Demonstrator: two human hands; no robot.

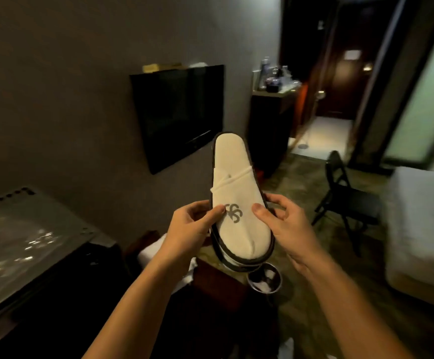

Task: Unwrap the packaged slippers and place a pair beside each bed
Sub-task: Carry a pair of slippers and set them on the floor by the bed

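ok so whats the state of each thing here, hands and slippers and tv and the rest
white dark-trimmed slippers: stacked as a pair, held up in the air, a white band across them
left hand: gripping the slippers' left edge
right hand: gripping the right edge
wall-mounted black television: screen dark
black folding chair: unfolded, nothing on it
small round bin: white scraps inside

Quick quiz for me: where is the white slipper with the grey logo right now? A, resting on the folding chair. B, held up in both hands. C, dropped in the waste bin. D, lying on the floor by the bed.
B: the left hand and right hand grip the slipper at its logo end, raised in front of the wall television.
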